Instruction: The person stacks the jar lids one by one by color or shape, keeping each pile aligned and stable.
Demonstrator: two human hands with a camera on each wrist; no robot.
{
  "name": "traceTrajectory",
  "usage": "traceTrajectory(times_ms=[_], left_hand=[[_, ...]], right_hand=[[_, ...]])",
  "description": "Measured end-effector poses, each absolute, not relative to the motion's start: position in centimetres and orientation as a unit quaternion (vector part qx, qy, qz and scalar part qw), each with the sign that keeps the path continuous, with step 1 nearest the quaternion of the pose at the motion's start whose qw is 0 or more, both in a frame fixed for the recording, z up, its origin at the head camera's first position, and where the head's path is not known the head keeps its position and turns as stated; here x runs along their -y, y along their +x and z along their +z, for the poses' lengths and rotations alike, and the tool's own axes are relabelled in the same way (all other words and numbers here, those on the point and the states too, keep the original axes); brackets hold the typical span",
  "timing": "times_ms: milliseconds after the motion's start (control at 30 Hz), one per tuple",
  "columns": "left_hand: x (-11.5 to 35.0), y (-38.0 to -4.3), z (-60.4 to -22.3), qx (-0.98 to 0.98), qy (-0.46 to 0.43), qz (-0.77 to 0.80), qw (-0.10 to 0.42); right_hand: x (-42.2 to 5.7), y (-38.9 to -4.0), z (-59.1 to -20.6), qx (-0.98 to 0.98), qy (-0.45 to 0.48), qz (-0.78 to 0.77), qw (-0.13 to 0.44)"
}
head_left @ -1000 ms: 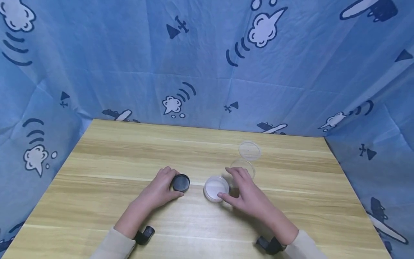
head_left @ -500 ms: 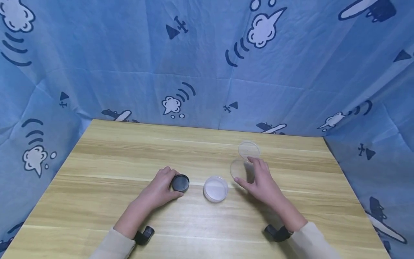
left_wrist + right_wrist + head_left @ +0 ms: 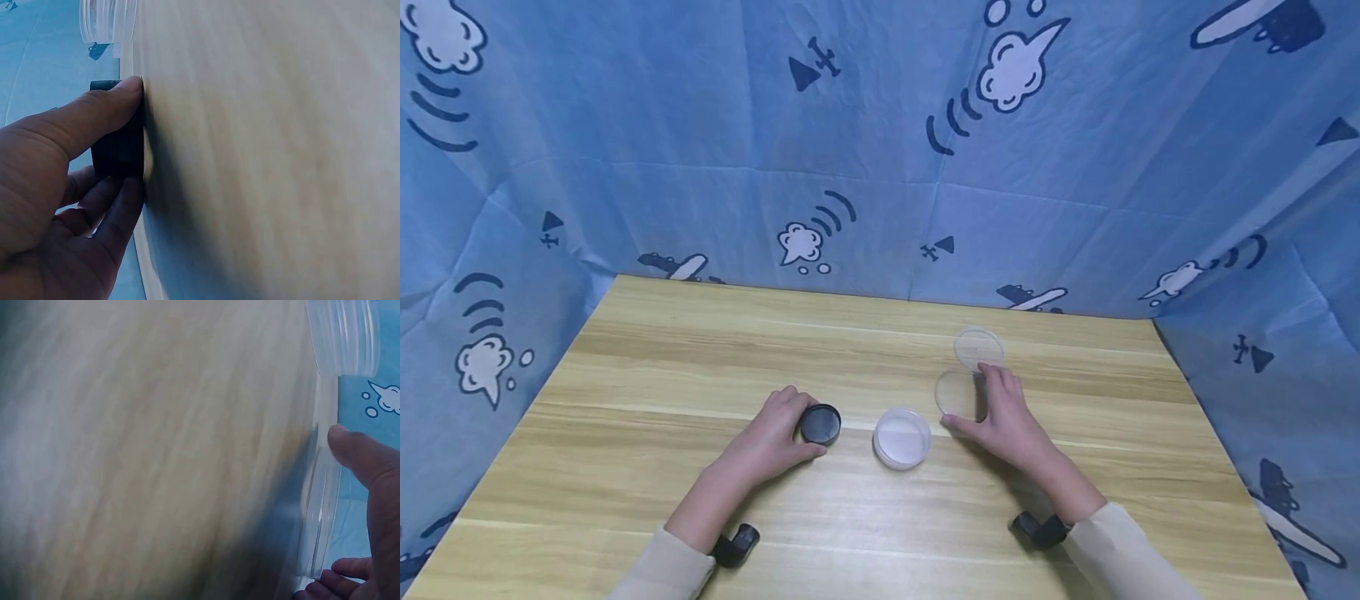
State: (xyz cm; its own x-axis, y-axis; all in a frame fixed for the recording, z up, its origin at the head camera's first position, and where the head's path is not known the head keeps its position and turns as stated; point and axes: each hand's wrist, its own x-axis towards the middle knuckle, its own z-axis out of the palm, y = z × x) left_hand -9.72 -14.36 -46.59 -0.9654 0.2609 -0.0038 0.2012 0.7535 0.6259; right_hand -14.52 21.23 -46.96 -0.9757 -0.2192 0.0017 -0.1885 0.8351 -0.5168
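My left hand (image 3: pixel 775 433) grips a black, round, shallow container (image 3: pixel 821 425) that sits on the table, thumb on its near side and fingers on its far side. In the left wrist view a seam runs round the black container (image 3: pixel 119 147). My right hand (image 3: pixel 1011 417) holds a flat clear round lid (image 3: pixel 955 393) by its edge, the thumb at the near rim and fingers at the far rim; the palm hides part of it. Between the hands stands a clear round container (image 3: pixel 902 439), whose side shows several ridges in the right wrist view.
A second clear disc (image 3: pixel 978 346) lies just beyond the held lid, close to my right fingertips. The wooden table (image 3: pixel 700 358) ends at a blue patterned cloth (image 3: pixel 865 125) behind and at both sides. Each wrist wears a black camera mount (image 3: pixel 735 546).
My right hand has left the clear container, moved right and away from me, and now holds the nearer clear lid. The left hand and black container have stayed put.
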Motion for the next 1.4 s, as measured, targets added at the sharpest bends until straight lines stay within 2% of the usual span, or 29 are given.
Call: traceTrajectory(times_ms=[467,1100,1400], left_hand=[[14.43,-9.64,-46.57,-0.934,0.125,0.332,0.043],[14.28,-9.69,-46.34,-0.936,0.114,0.328,0.056],[14.29,-9.65,-46.31,-0.936,0.116,0.329,0.051]], right_hand=[[-20.7,-14.18,-46.68,-0.959,-0.081,-0.266,0.057],[-21.2,-14.6,-47.07,-0.96,-0.096,-0.263,0.014],[-21.36,-14.43,-46.69,-0.959,-0.089,-0.267,0.014]])
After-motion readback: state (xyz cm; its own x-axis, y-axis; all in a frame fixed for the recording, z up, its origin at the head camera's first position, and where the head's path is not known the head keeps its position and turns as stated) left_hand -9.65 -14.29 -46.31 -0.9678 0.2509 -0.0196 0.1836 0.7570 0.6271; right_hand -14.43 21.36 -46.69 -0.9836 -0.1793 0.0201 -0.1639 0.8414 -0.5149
